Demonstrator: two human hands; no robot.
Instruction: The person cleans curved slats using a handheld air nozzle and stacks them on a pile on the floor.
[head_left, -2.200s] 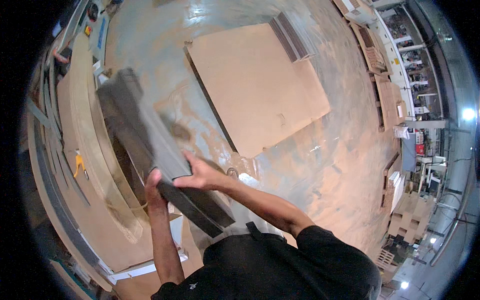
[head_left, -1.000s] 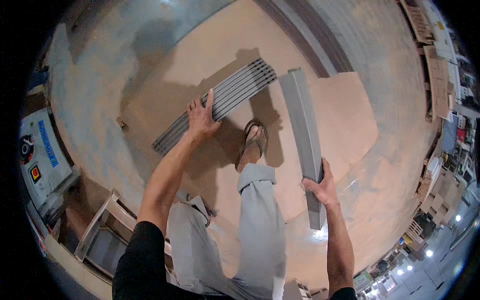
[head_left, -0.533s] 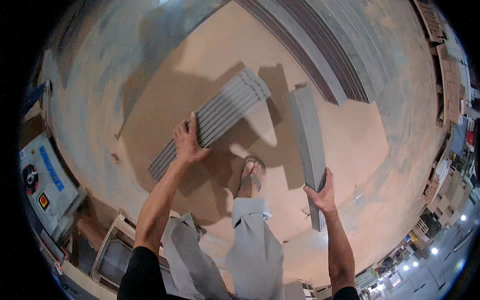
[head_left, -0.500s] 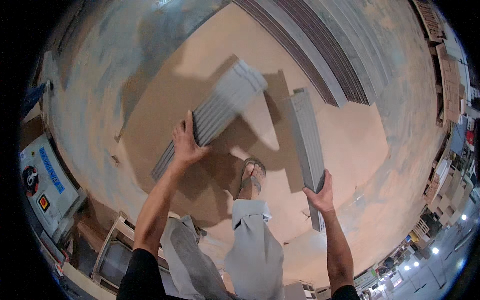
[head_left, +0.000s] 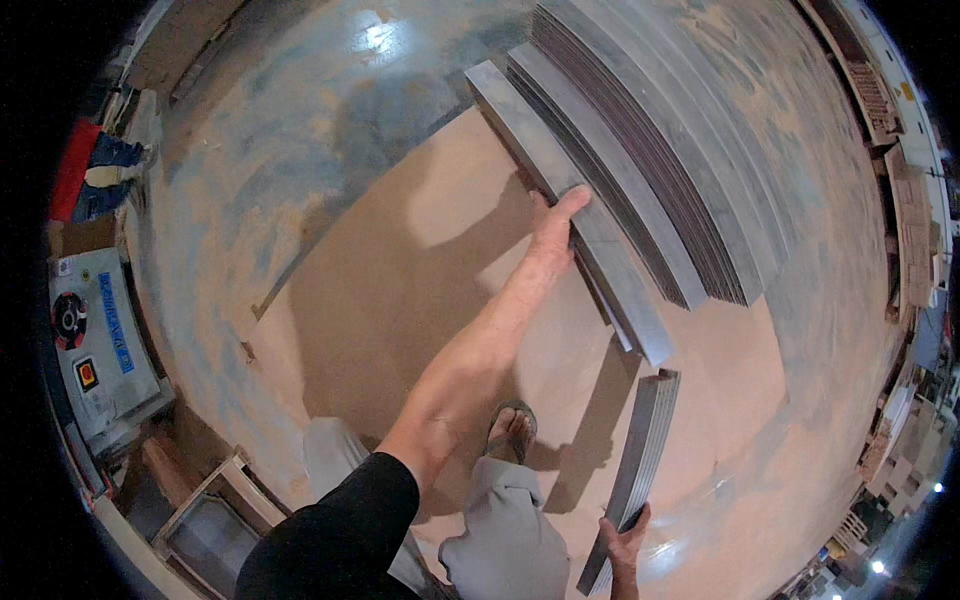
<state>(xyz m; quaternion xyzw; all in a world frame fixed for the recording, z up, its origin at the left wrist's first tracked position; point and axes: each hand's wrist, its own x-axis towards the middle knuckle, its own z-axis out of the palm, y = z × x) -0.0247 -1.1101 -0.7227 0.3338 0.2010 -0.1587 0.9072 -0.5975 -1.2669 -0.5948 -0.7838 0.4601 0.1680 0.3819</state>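
My left hand (head_left: 558,228) reaches far forward and grips a long bundle of grey strips (head_left: 614,275), thumb on top and fingers round its near side. That bundle lies alongside the rows of similar grey strips (head_left: 690,200) at the far right, over the brown sheet (head_left: 400,270). Close to my body on the right, my right hand (head_left: 625,545) is closed round the lower part of a second bundle of strips (head_left: 645,440). This one is tilted, its far end close to the near end of the first. Some fingers of both hands are hidden.
My sandalled foot (head_left: 512,430) stands on the brown sheet, which covers part of the stained floor (head_left: 250,150). At the left are a grey control box (head_left: 110,340) with a red button and a wooden frame (head_left: 215,510). Part of another person (head_left: 75,170) shows beyond. Pallets (head_left: 905,230) line the right.
My left hand has carried its bundle forward and right, turning it parallel to the rows of strips. My right hand has drawn its bundle back toward me, and it now slants the other way.
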